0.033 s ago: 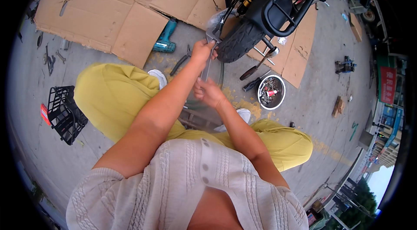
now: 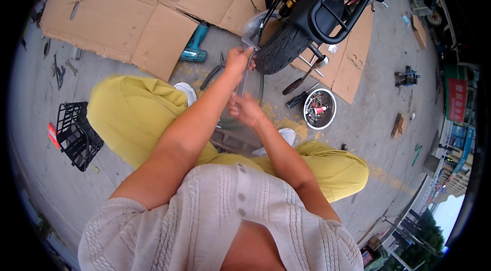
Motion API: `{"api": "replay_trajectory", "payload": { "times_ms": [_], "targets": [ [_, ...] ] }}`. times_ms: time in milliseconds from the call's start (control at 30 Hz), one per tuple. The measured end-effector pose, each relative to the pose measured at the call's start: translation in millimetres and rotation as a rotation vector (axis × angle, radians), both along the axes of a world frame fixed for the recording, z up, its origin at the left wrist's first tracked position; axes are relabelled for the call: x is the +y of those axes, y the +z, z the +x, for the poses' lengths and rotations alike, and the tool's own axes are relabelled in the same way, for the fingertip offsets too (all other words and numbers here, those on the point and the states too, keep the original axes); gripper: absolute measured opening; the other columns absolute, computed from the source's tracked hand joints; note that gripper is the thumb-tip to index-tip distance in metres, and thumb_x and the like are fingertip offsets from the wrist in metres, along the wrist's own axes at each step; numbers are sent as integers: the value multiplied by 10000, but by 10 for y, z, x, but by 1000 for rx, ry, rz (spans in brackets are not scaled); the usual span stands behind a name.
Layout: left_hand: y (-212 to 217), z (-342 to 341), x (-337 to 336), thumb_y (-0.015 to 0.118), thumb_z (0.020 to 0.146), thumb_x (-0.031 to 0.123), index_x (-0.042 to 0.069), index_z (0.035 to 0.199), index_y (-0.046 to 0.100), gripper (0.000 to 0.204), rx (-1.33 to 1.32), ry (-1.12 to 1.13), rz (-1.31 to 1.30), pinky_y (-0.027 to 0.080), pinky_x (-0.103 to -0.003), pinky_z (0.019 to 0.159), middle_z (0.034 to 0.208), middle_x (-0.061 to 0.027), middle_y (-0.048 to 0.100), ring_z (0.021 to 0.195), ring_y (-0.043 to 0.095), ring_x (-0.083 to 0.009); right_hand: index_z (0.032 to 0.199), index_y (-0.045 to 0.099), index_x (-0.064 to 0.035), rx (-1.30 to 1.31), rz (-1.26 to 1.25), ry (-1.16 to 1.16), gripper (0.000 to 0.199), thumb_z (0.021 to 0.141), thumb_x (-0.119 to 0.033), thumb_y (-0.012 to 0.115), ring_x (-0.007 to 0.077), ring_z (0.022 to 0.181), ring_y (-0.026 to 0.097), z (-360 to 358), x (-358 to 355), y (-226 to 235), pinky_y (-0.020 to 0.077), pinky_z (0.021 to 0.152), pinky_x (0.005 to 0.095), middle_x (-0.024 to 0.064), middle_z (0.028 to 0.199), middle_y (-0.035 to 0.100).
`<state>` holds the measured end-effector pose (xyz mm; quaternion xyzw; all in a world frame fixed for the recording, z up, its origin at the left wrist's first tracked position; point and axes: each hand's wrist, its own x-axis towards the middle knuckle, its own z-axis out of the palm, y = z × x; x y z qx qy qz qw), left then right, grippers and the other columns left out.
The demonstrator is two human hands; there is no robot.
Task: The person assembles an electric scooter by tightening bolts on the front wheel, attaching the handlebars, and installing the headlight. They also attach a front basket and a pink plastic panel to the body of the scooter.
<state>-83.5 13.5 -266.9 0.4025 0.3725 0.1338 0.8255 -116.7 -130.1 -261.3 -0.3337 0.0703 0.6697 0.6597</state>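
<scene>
Between my hands runs a large silver adjustable wrench (image 2: 242, 85), its jaw end pointing up toward the black knobby tyre (image 2: 282, 49). My left hand (image 2: 239, 61) is closed around it just below the jaw, close to the tyre's side. Lower down, my right hand (image 2: 247, 110) has its fingers closed on the handle's end. Clear plastic wrap (image 2: 254, 24) and black cables hang beside the jaw. What the jaw bears on, if anything, I cannot make out.
A teal power drill (image 2: 195, 46) lies by flattened cardboard (image 2: 112, 15). Right of the tyre are a ratchet (image 2: 306, 74), a screwdriver (image 2: 296, 100) and a metal bowl (image 2: 334, 110) of small hardware. At left lie a black basket (image 2: 77, 135) and several hand tools.
</scene>
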Motion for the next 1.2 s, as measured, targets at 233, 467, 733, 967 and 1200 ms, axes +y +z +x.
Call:
{"api": "replay_trajectory", "payload": {
  "times_ms": [233,467,733,967,1200],
  "targets": [
    [147,49,55,585,926,194,-9,926,566,205,-103,43,22,386,-241,389,756,-95,618,475,528,-115,927,427,-112,-76,-49,-22,91,973,-136,503,94,563,353,42,81,70,271,479,229,6,726,444],
    [158,113,41,547,941,173,-11,920,557,185,-22,19,89,370,-255,386,733,-72,593,478,510,-115,939,416,-109,-70,-62,-30,106,976,-144,509,96,567,368,71,120,141,279,463,225,19,735,444],
    [107,258,120,588,916,190,-13,922,567,204,-2,-62,87,381,-273,409,717,-79,605,500,512,-125,956,453,-101,-1,2,-63,66,980,-150,490,100,618,430,105,175,120,348,519,230,14,785,479],
    [168,547,199,650,858,220,-21,963,608,266,204,-107,793,479,-372,610,827,-180,651,711,625,-274,1298,390,-17,-479,-203,144,382,966,-172,499,197,860,620,84,315,100,564,736,348,117,1012,596],
    [189,890,334,655,830,239,21,992,597,277,303,-185,1053,468,-485,765,964,-219,640,925,591,-425,1237,495,9,-731,-255,353,342,944,-166,504,182,796,625,-61,41,-198,552,644,320,116,1015,616]
  ]
}}
